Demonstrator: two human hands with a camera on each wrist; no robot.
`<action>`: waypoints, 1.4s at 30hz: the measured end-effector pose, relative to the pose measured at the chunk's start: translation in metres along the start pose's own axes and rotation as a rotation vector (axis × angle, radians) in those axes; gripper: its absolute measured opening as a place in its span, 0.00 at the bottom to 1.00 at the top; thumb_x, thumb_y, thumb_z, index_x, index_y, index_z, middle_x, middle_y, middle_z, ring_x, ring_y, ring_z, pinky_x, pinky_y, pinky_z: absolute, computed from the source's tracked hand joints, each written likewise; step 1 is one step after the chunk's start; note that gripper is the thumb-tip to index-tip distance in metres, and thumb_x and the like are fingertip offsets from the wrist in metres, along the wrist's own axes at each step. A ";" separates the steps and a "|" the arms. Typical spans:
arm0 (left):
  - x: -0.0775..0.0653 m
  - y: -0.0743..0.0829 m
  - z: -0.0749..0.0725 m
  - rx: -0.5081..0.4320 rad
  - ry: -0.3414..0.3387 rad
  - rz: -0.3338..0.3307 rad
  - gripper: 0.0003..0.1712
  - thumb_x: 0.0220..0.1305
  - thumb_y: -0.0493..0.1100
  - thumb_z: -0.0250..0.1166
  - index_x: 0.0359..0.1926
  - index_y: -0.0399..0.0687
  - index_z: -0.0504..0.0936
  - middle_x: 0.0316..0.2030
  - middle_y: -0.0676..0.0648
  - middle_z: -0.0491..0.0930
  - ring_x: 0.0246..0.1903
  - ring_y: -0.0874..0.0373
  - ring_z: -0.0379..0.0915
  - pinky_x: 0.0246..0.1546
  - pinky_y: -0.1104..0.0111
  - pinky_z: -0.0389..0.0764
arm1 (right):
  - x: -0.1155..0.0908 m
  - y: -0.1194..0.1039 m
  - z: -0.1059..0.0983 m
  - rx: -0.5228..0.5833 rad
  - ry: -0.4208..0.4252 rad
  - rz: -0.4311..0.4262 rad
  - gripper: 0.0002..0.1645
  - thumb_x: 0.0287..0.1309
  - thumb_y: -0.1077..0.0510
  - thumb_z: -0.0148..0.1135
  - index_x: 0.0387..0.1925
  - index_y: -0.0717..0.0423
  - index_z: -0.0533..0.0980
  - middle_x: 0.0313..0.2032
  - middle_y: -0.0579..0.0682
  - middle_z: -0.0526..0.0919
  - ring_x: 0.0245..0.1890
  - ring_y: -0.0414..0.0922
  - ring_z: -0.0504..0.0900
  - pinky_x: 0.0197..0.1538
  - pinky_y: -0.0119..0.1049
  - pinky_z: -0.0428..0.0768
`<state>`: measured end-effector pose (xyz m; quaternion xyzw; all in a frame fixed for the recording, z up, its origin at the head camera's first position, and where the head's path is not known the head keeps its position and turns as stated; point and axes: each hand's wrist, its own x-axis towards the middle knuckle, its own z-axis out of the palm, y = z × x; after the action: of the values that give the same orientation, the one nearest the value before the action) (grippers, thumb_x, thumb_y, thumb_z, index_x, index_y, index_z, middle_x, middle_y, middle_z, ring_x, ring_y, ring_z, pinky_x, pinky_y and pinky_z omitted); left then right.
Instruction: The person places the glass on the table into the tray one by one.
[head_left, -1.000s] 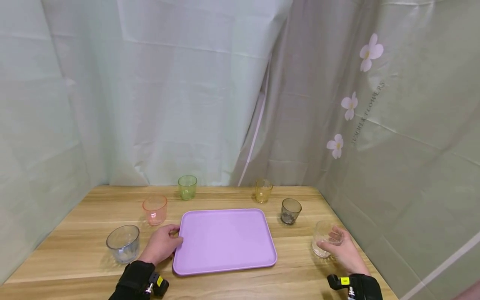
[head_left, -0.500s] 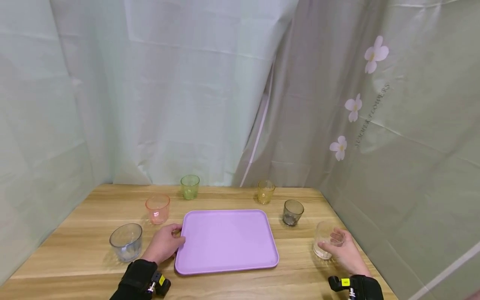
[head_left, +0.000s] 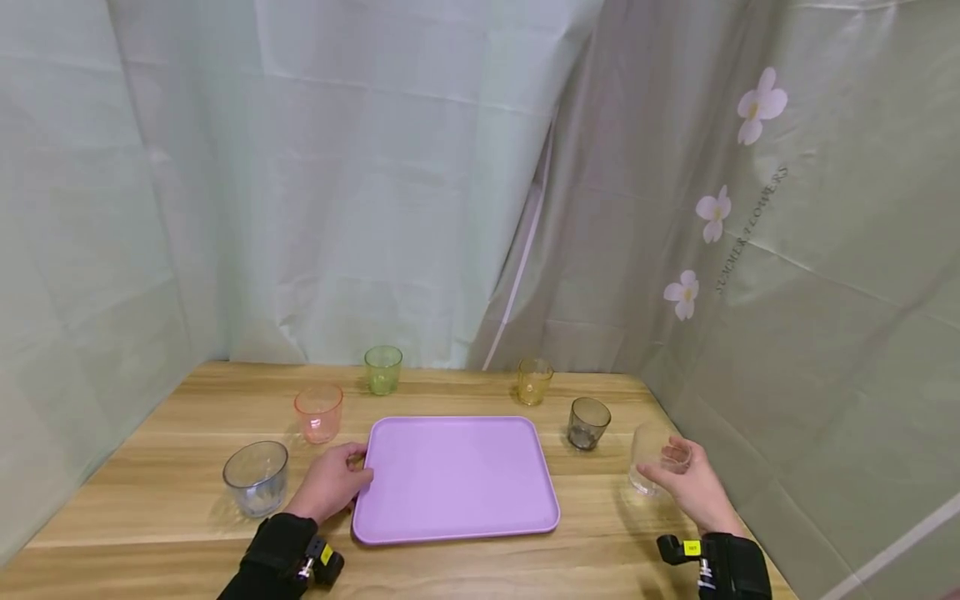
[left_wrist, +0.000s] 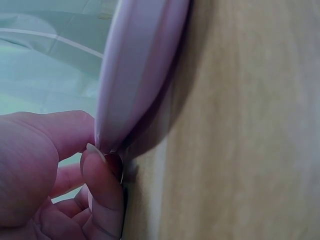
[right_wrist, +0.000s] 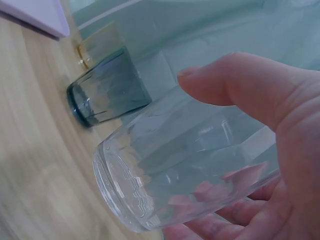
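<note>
In the head view, my left hand [head_left: 330, 483] pinches the left rim of a purple rectangular tray [head_left: 459, 475]. The left wrist view has the thumb and a fingertip on either side of the tray's edge [left_wrist: 132, 75], close to the wooden tabletop. On the right, my right hand [head_left: 693, 483] grips a clear drinking glass [right_wrist: 185, 175], its thumb on one side and the other fingers round the far side. That glass is a little above the table, slightly tilted in the head view. A dark grey glass [head_left: 588, 423] stands between it and the tray.
A yellow glass [head_left: 534, 382] and a green glass [head_left: 383, 371] stand behind the tray. To its left are a pink glass [head_left: 318, 414] and a bluish clear glass [head_left: 257, 479], near my left forearm. Curtains [head_left: 375, 208] border the wooden table [head_left: 480, 575] at the back and sides.
My right hand has raised the clear glass slightly off the table. The left hand keeps its pinch on the tray rim. The head view has shifted a little.
</note>
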<state>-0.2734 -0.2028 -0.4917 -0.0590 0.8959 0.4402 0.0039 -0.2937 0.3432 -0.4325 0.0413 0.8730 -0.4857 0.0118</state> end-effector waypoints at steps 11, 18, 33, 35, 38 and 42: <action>-0.001 0.003 -0.001 0.000 -0.007 -0.004 0.34 0.72 0.38 0.69 0.73 0.26 0.74 0.31 0.45 0.77 0.27 0.55 0.76 0.27 0.66 0.79 | -0.001 -0.015 -0.002 -0.006 0.036 -0.021 0.65 0.71 0.42 0.73 0.87 0.65 0.43 0.80 0.70 0.60 0.78 0.67 0.64 0.74 0.62 0.72; -0.003 0.000 -0.003 -0.017 -0.016 -0.026 0.34 0.72 0.37 0.69 0.74 0.26 0.72 0.30 0.45 0.76 0.26 0.55 0.77 0.26 0.66 0.81 | -0.003 -0.030 -0.002 0.002 0.056 -0.054 0.64 0.70 0.41 0.74 0.86 0.64 0.45 0.80 0.67 0.59 0.77 0.63 0.63 0.72 0.59 0.71; -0.001 0.002 -0.002 -0.001 -0.011 0.000 0.34 0.72 0.38 0.69 0.73 0.26 0.74 0.30 0.46 0.77 0.25 0.56 0.76 0.25 0.66 0.78 | -0.007 -0.049 0.009 0.047 0.075 -0.094 0.63 0.70 0.41 0.75 0.86 0.62 0.48 0.80 0.66 0.61 0.77 0.63 0.66 0.73 0.59 0.71; -0.001 0.002 -0.002 0.000 -0.013 -0.003 0.34 0.72 0.38 0.69 0.73 0.26 0.73 0.30 0.46 0.77 0.25 0.56 0.76 0.25 0.66 0.78 | -0.006 -0.051 0.012 0.059 0.070 -0.097 0.63 0.69 0.42 0.75 0.86 0.61 0.48 0.80 0.66 0.61 0.77 0.64 0.65 0.74 0.61 0.70; -0.001 0.002 -0.002 -0.001 -0.015 -0.006 0.34 0.72 0.38 0.69 0.73 0.26 0.73 0.31 0.45 0.77 0.26 0.56 0.76 0.26 0.66 0.78 | -0.004 -0.054 0.015 0.068 0.059 -0.107 0.63 0.70 0.42 0.75 0.87 0.61 0.48 0.80 0.66 0.60 0.78 0.64 0.65 0.75 0.62 0.70; 0.000 0.002 -0.002 -0.002 -0.015 -0.009 0.34 0.72 0.38 0.69 0.73 0.25 0.73 0.31 0.45 0.77 0.26 0.55 0.76 0.26 0.66 0.79 | -0.002 -0.059 0.020 0.069 0.048 -0.118 0.63 0.69 0.41 0.75 0.87 0.60 0.48 0.80 0.66 0.61 0.78 0.64 0.66 0.76 0.63 0.70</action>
<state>-0.2731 -0.2028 -0.4886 -0.0594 0.8953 0.4414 0.0126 -0.2975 0.2955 -0.3932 0.0017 0.8567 -0.5142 -0.0393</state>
